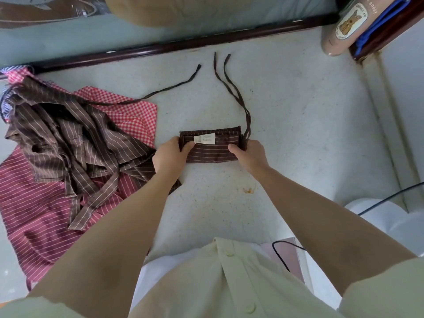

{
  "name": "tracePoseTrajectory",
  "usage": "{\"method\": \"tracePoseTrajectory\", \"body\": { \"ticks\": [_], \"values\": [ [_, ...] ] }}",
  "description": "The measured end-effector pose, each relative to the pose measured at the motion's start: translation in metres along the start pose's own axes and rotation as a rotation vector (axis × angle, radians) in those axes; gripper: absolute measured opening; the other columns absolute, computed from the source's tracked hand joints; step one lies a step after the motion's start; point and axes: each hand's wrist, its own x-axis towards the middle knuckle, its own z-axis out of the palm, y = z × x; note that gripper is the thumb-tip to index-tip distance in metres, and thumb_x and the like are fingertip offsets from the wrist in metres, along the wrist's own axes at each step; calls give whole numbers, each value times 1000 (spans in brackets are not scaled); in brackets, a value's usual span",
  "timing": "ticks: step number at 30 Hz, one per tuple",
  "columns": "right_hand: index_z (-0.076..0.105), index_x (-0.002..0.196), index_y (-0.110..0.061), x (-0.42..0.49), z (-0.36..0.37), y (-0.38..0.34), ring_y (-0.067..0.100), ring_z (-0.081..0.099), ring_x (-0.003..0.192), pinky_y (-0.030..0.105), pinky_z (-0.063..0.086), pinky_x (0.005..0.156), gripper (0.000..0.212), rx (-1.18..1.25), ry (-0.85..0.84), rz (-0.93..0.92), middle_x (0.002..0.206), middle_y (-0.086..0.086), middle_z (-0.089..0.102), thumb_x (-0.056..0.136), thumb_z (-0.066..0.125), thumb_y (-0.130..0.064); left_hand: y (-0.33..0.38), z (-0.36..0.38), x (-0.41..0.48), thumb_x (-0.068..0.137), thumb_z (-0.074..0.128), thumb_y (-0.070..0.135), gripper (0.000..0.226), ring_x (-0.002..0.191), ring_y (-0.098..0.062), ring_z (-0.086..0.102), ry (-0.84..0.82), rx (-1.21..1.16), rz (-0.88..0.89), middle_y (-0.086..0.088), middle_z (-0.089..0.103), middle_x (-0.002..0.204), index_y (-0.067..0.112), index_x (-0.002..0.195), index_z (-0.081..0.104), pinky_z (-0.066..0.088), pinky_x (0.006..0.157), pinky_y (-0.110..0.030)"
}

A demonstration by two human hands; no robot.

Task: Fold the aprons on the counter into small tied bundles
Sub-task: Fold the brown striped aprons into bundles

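Observation:
A brown striped apron [212,150], folded into a narrow band with a white label on top, lies in the middle of the pale counter [298,115]. My left hand [168,154] grips its left end, thumb on top beside the label. My right hand [249,152] grips its right end, where two brown ties [229,88] leave the band and trail away toward the back. A heap of unfolded aprons [68,143] lies at the left: brown striped on top, red checked and red striped beneath.
A dark wooden rail [183,45] runs along the counter's back edge. A tan tube with a dog label [344,26] leans at the back right. One loose tie [174,86] stretches from the heap. A white appliance [390,216] with a black cable stands at the right. A small orange stain [249,190] marks the counter.

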Motion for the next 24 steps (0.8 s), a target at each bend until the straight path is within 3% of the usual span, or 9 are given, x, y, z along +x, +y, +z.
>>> {"method": "tracePoseTrajectory", "body": {
  "ticks": [3,5,8,10,14,17,19,22,24],
  "values": [
    [40,56,-12,7,4,-2,16,44,54,25,34,52,41,-41,40,17,55,2,45,87,63,-23,14,0,-3,93,56,48,45,89,-26,53,118,90,-36,-12,59,107,11,118,45,45,70,-38],
    [37,53,-14,10,6,-2,14,42,52,25,32,52,43,-62,52,12,52,0,42,87,63,-23,19,2,-1,89,61,32,51,119,-29,45,269,222,206,-11,50,129,13,132,40,43,97,-41],
    [51,59,-4,11,6,0,16,48,56,27,37,54,36,-92,40,9,57,5,50,86,64,-24,27,5,9,90,52,30,61,145,-27,22,100,337,622,-6,31,155,17,146,32,14,120,-49],
    [58,66,3,12,5,1,17,52,60,29,40,57,36,-99,23,9,62,8,55,85,66,-26,31,14,13,96,41,46,65,144,-25,25,-23,436,617,-5,31,156,14,151,25,5,121,-50],
    [64,78,9,12,-3,0,17,58,66,29,45,60,37,-75,-25,20,71,14,64,84,71,-27,41,24,16,92,45,59,68,122,-29,47,-52,555,437,-10,50,131,10,138,39,21,112,-48],
    [66,89,2,12,-7,0,15,64,77,23,51,67,33,10,-47,47,83,5,67,79,76,-28,42,18,21,91,53,55,51,105,-27,54,-166,360,441,-6,56,107,11,117,52,37,92,-37],
    [64,101,-11,12,-6,-2,16,66,91,31,57,81,46,137,-2,52,103,6,65,70,82,-39,37,11,19,93,55,48,39,98,-24,54,-281,84,381,-3,53,99,11,108,56,38,78,-31],
    [62,112,-12,15,-8,-5,24,67,98,44,57,89,67,278,-68,70,114,16,63,67,82,-57,28,-2,13,93,59,39,32,98,-21,59,-385,-287,235,-3,63,108,15,114,58,46,81,-32],
    [62,113,-7,6,-10,-25,27,68,100,44,56,92,46,358,-202,82,111,15,68,83,74,-40,25,-11,5,91,64,34,29,98,-21,64,-447,-489,131,-2,67,109,19,115,57,52,87,-36]
  ]
}}
